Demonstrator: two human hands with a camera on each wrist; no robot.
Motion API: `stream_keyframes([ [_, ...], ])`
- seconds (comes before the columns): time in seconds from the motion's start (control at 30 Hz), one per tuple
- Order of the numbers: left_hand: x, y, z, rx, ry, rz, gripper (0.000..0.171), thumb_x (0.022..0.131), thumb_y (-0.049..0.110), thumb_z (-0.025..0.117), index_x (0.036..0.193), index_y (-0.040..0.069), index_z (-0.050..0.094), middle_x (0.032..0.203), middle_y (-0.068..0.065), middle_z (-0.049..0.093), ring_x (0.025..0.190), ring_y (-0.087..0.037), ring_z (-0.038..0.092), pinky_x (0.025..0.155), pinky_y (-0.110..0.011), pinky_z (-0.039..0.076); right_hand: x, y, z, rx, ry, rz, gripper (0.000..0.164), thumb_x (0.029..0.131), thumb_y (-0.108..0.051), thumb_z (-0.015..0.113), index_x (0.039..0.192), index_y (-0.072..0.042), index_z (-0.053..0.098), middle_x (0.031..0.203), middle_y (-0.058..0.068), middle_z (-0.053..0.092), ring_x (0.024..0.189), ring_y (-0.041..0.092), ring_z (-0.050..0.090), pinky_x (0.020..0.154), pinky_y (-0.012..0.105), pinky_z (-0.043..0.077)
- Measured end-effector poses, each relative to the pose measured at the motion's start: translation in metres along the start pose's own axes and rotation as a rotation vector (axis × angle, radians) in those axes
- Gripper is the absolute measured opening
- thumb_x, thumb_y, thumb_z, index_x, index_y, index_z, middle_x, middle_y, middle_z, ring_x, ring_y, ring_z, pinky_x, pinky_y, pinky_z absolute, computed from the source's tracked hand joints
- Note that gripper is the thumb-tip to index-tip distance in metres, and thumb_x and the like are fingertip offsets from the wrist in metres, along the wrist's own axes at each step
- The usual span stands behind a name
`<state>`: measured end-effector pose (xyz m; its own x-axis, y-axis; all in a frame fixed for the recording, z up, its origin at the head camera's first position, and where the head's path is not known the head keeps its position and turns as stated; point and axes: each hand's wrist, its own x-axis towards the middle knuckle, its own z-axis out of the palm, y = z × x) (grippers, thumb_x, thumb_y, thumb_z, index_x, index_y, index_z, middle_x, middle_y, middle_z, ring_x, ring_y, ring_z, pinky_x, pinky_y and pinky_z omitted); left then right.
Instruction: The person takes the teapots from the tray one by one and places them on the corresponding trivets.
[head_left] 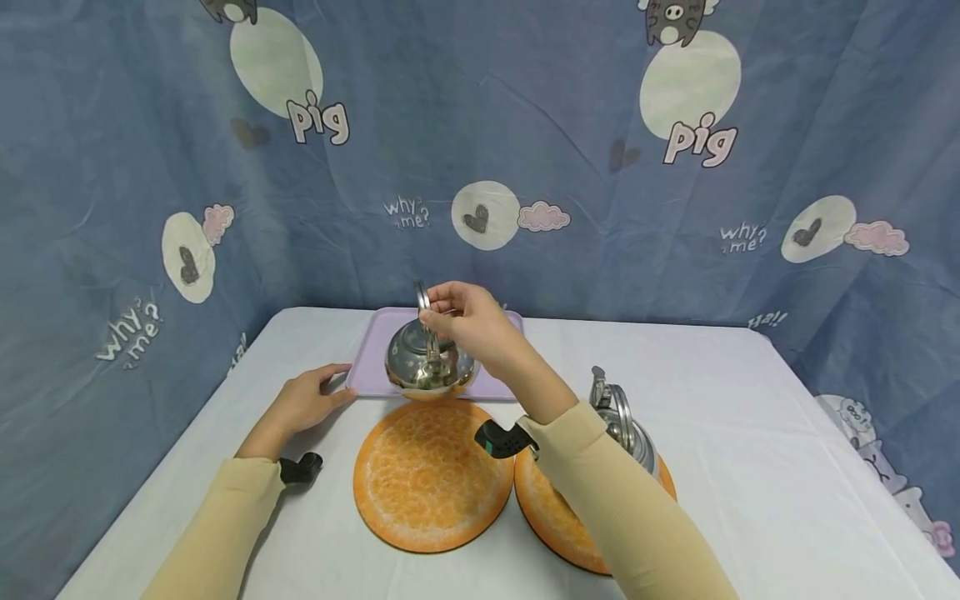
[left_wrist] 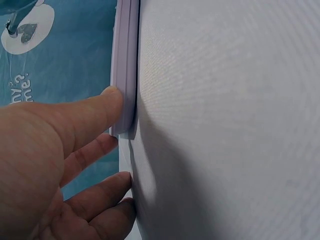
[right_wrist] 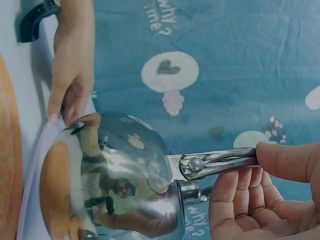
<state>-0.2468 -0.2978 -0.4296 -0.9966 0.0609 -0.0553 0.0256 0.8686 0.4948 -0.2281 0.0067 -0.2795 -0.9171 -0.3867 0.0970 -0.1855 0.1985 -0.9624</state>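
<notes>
A shiny steel kettle [head_left: 405, 362] is over the purple tray [head_left: 367, 367], near its front edge; whether its base touches the tray I cannot tell. My right hand [head_left: 472, 325] grips the kettle's upright handle [right_wrist: 220, 162], thumb on one side and fingers on the other. At the tray's near left corner, my left hand [head_left: 307, 404] holds the rim between thumb [left_wrist: 107, 102] and fingers. The left wrist view shows the thumb against the tray's side [left_wrist: 127, 65], with the lower fingers near the white cloth.
Two round orange mats [head_left: 431, 475] lie before the tray. A second steel kettle [head_left: 643, 446] stands on the right mat [head_left: 555, 517], partly hidden by my right sleeve [head_left: 630, 500]. White cloth [head_left: 750, 458] covers the table; a blue printed curtain [head_left: 585, 250] hangs behind.
</notes>
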Motion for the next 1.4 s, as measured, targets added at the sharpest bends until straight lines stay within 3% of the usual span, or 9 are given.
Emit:
stream_keyframes([
  [0.33, 0.0, 0.0, 0.002, 0.001, 0.004, 0.003, 0.068, 0.105, 0.04, 0.068, 0.157, 0.001, 0.05, 0.158, -0.039, 0.046, 0.149, -0.06, 0.042, 0.12, -0.075, 0.037, -0.016, -0.001, 0.003, 0.002, -0.009, -0.006, 0.031, 0.105, -0.009, 0.069, 0.133, 0.003, 0.063, 0.103, 0.005, 0.066, 0.08, 0.012, 0.06, 0.072, 0.024, 0.054],
  [0.67, -0.002, 0.002, 0.002, 0.01, -0.006, -0.009, 0.068, 0.105, 0.041, 0.068, 0.158, 0.002, 0.05, 0.158, -0.039, 0.046, 0.149, -0.06, 0.042, 0.12, -0.075, 0.037, -0.031, 0.003, 0.007, 0.006, -0.033, 0.003, 0.03, 0.105, -0.01, 0.069, 0.131, 0.002, 0.062, 0.103, 0.005, 0.066, 0.085, 0.013, 0.064, 0.078, 0.025, 0.061],
  [1.1, -0.002, 0.003, 0.0, 0.008, -0.017, -0.023, 0.068, 0.106, 0.041, 0.067, 0.159, 0.002, 0.048, 0.159, -0.038, 0.044, 0.15, -0.06, 0.04, 0.121, -0.075, 0.036, -0.054, 0.014, 0.009, 0.057, -0.107, -0.003, 0.019, 0.104, -0.007, 0.068, 0.119, 0.001, 0.06, 0.097, 0.002, 0.06, 0.079, 0.012, 0.06, 0.076, 0.026, 0.06],
  [1.4, -0.004, 0.007, -0.002, 0.011, -0.018, -0.024, 0.068, 0.105, 0.041, 0.068, 0.158, 0.001, 0.049, 0.158, -0.04, 0.045, 0.149, -0.061, 0.041, 0.12, -0.076, 0.037, -0.067, 0.022, 0.012, 0.091, -0.162, 0.012, 0.021, 0.103, -0.007, 0.069, 0.118, 0.001, 0.057, 0.098, 0.003, 0.058, 0.078, 0.011, 0.061, 0.078, 0.029, 0.062],
])
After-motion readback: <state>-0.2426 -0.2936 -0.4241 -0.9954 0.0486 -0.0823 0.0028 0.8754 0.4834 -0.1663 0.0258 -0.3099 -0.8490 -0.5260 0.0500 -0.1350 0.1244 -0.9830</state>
